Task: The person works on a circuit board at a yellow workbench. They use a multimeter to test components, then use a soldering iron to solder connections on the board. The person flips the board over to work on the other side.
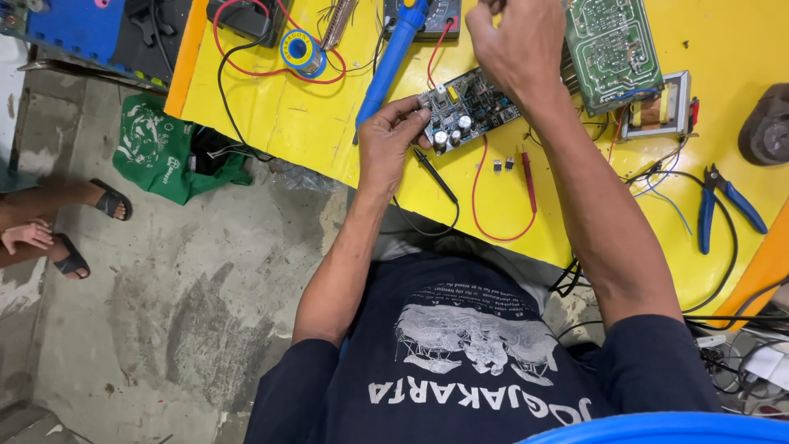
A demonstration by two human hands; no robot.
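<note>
Fingers of the left hand [393,141] curl around the near-left edge of a small dark circuit board [467,107], its grip shut on it and tilting the component side up toward the camera, seemingly so the parts can be reached. From the board, a black test probe [436,175] lies at 7 o'clock and a red test probe [528,181] at 5 o'clock on the yellow desk [288,123], with two small loose components [503,164] between them. The right hand [518,45] hovers just above the board at 12 o'clock, fingers bunched; whether they pinch anything I cannot tell, since the fingertips are cut off by the frame's top edge. Blue-handled pliers [723,205] rest at 3 o'clock. Farther off sit a green circuit board [612,49], a transformer [657,111], a blue soldering iron [394,53] and a solder spool [297,49].
</note>
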